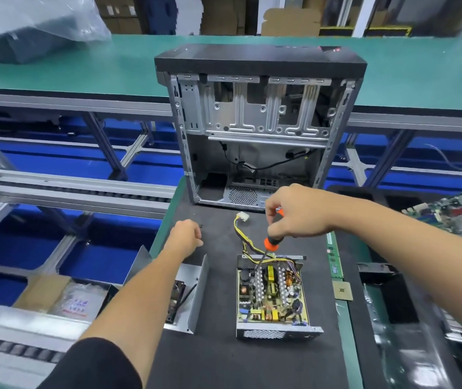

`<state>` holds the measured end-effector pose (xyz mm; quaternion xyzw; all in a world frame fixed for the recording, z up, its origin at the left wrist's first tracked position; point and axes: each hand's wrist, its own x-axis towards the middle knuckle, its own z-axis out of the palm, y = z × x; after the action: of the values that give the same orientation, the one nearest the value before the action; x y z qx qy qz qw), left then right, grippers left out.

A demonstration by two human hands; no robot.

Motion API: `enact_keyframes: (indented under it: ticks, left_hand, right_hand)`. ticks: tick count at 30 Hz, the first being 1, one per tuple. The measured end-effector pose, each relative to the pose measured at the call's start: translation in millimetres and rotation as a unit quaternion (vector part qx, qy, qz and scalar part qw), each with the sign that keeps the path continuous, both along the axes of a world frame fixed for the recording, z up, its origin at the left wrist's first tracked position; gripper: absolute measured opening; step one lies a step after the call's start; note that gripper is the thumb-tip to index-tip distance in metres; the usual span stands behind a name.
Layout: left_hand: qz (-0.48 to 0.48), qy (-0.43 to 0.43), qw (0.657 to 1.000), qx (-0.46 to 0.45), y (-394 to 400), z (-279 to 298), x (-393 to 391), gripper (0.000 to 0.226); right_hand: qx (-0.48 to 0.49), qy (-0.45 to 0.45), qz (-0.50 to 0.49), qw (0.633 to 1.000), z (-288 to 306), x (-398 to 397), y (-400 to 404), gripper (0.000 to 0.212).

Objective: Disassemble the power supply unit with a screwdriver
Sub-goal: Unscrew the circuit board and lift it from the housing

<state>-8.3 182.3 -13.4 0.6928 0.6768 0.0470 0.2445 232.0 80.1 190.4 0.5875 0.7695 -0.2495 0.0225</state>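
The opened power supply unit [273, 297] lies on the black mat, its circuit board and yellow wires exposed. Its removed metal cover [193, 294] with a fan stands to the left. My right hand [294, 213] grips an orange-and-black screwdriver [272, 241], whose tip points down into the far end of the unit. My left hand [186, 235] hovers over the mat left of the unit with fingers loosely curled, close to a small dark screw [201, 226]. I cannot tell if it holds anything.
An empty computer case [258, 130] stands upright behind the unit. A RAM stick [333, 256] and a CPU chip [342, 290] lie at the right of the mat. Circuit boards [457, 217] fill a bin at far right. A cardboard box [64, 297] sits lower left.
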Motion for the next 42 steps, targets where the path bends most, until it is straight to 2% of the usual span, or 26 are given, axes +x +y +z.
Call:
enact_keyframes:
  ticks: [3,5,9,11,13,16,18,20,23,27,35,39,42]
  left_hand:
    - [-0.019,0.001,1.000,-0.002,-0.2,-2.2,-1.4,0.013]
    - [-0.029,-0.009,0.999,0.028,-2.5,-0.7,-1.8,0.010]
    - [-0.033,-0.119,0.983,0.137,-14.2,24.8,10.7,0.011]
    - [-0.069,-0.177,0.967,0.168,-26.4,46.7,23.0,0.012]
    - [-0.153,-0.201,0.956,0.151,-40.6,67.4,33.9,0.014]
    - [-0.252,-0.195,0.943,0.095,-60.4,91.0,46.3,0.018]
    - [-0.273,-0.207,0.939,0.032,-72.3,101.0,53.1,0.021]
    - [-0.281,-0.226,0.930,-0.070,-81.8,104.8,57.7,0.024]
    - [-0.329,-0.217,0.902,-0.176,-94.2,100.4,60.3,0.032]
    - [-0.370,-0.183,0.890,-0.193,-111.3,84.9,65.8,0.011]
    - [-0.440,-0.083,0.883,-0.137,-133.8,55.7,78.6,0.015]
    - [-0.419,-0.079,0.896,-0.121,-133.4,47.7,81.4,0.024]
    - [-0.440,-0.056,0.892,-0.088,-135.5,41.5,86.6,0.027]
  right_hand:
    - [0.001,0.000,0.003,1.000,-1.0,-2.4,0.6,0.013]
    - [0.010,-0.001,0.004,1.000,-0.7,-4.7,-1.8,0.014]
    - [0.000,-0.002,0.006,1.000,-0.9,-8.7,-7.2,0.016]
    - [-0.015,-0.003,0.014,1.000,-1.5,-11.1,-10.2,0.017]
    - [-0.016,-0.009,0.028,0.999,-2.5,-14.6,-13.3,0.018]
    - [0.017,0.006,0.032,0.999,-0.1,-18.3,-15.4,0.018]
    - [0.015,0.021,0.033,0.999,3.8,-20.0,-15.3,0.014]
    - [0.001,0.011,0.046,0.999,5.8,-21.7,-17.5,0.012]
    - [-0.012,-0.015,0.069,0.997,-0.1,-21.4,-25.8,0.015]
    - [-0.026,-0.047,0.087,0.995,-11.9,-16.4,-37.4,0.018]
    - [-0.021,-0.057,0.125,0.990,-22.5,-8.4,-47.2,0.021]
    - [-0.008,-0.056,0.132,0.990,-27.3,-6.2,-47.0,0.021]
    - [-0.005,-0.056,0.141,0.988,-30.0,-6.5,-46.1,0.018]
